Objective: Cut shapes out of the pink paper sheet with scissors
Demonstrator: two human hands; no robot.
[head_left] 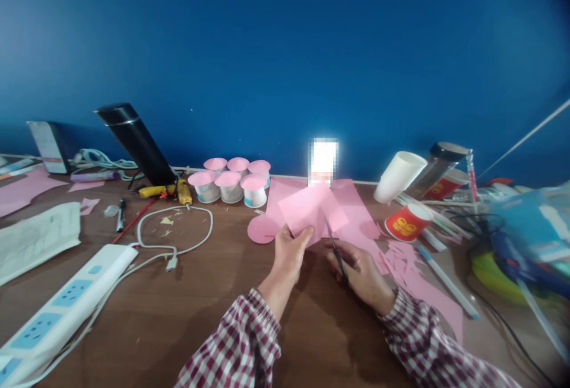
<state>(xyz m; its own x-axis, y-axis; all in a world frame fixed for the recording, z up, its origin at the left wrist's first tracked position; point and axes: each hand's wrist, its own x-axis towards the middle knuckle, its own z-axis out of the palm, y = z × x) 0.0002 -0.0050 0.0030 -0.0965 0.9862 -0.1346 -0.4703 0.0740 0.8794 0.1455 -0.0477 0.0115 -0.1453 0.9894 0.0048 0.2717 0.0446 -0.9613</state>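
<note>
My left hand pinches a piece of pink paper between thumb and fingers, in the middle of the head view. Just right of it, my right hand is closed round dark-handled scissors. Their narrow blades reach up to the paper's right part; how wide they are spread I cannot make out. Beneath lies a larger pink sheet, with a round pink piece at its left edge. Several small white cups with pink paper tops stand in two rows to the left.
On the left lie a white power strip, a looped white cable and a yellow tool, near a leaning black flask. Right are a red paper cup, a white paper roll and pink scraps. A blue wall closes the back.
</note>
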